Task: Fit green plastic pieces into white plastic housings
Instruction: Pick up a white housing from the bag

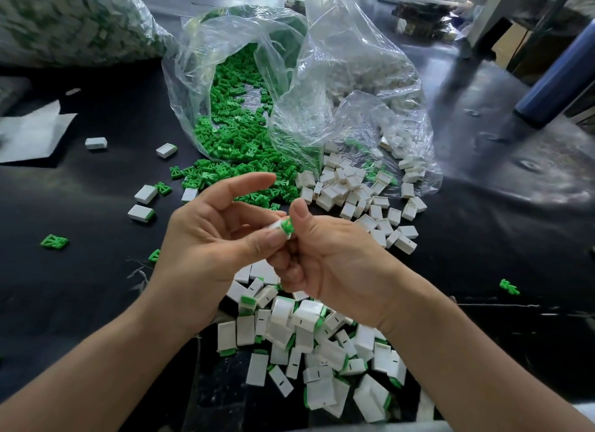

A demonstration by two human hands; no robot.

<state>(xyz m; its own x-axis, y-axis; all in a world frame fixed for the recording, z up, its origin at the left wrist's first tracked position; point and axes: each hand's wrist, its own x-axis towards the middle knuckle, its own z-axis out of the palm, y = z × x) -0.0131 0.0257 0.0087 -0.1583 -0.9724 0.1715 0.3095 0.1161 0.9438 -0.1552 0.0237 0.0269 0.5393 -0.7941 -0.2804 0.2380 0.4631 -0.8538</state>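
My left hand [212, 238] and my right hand [328, 254] meet at the middle of the view over the black table. Between them is a white housing with a green piece [286, 228] in its end. My left thumb and fingers pinch the white housing, with the index finger stretched out above. My right thumb and curled fingers pinch the green end. A clear bag of green pieces [235, 116] lies open behind, spilling toward me. Loose white housings [354, 193] lie to its right.
A heap of white housings with green pieces fitted [315, 341] lies under my wrists near the table's front edge. A few housings [141, 203] and green pieces [54, 241] are scattered at left. A big filled bag [64, 22] sits at the far left, white paper [29, 135] beside it.
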